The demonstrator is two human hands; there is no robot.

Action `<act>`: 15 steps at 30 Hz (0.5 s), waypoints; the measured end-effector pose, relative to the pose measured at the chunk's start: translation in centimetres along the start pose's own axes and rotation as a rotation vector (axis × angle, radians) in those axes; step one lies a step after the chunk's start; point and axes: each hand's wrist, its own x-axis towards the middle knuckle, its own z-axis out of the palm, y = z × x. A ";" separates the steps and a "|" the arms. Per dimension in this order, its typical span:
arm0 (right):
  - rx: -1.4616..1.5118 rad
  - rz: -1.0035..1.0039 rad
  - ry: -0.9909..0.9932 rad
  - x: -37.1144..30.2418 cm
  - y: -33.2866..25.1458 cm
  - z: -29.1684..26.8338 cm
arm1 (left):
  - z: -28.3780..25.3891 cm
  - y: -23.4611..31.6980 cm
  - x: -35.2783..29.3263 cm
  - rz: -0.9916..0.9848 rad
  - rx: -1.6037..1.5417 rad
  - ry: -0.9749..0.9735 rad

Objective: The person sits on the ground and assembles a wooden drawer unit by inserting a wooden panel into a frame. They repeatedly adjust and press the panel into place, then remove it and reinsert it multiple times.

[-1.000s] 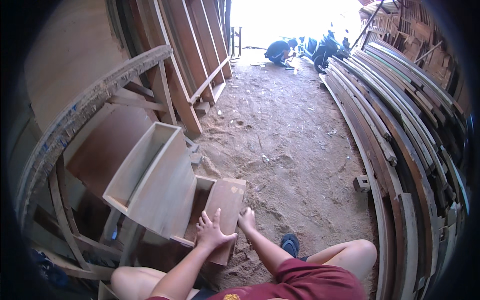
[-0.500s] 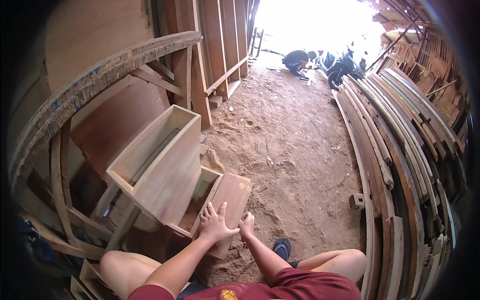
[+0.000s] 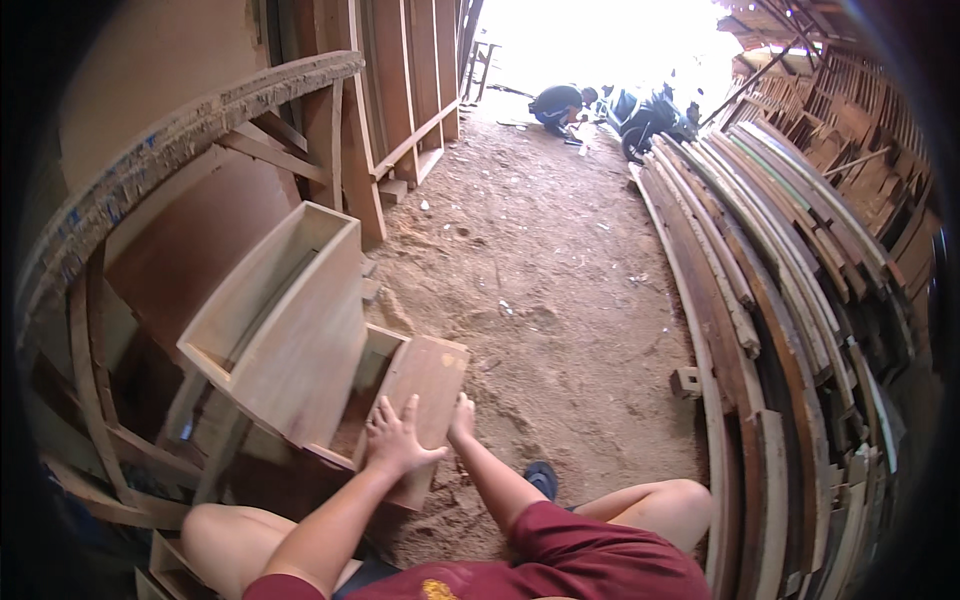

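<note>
A wooden drawer (image 3: 428,385) lies in front of me on its side, its flat reddish-brown face turned up. My left hand (image 3: 397,443) rests on that face, fingers spread and thumb out to the right. At the drawer's right edge is my right hand (image 3: 461,420), its fingers curled closed against the side. What it may hold is hidden behind the edge. Left of this drawer, a second, pale wooden drawer (image 3: 300,330) stands tilted, its open box showing.
A wooden trestle (image 3: 215,125) and leaning boards stand at left, near a tall wooden frame (image 3: 400,90). Long planks (image 3: 770,330) are stacked at right. A small wooden block (image 3: 686,382) lies beside them. Far off, a person (image 3: 556,106) crouches by a motorbike (image 3: 645,120) on the sandy ground (image 3: 560,260).
The whole view has shifted, so the scene sits farther left. My right hand has slid a little farther away along the drawer's edge; the left hand stays put on its face.
</note>
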 end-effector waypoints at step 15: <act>0.015 -0.199 -0.246 -4.9 1.1 -0.8 | 1.3 -2.2 -1.0 -0.043 0.026 0.101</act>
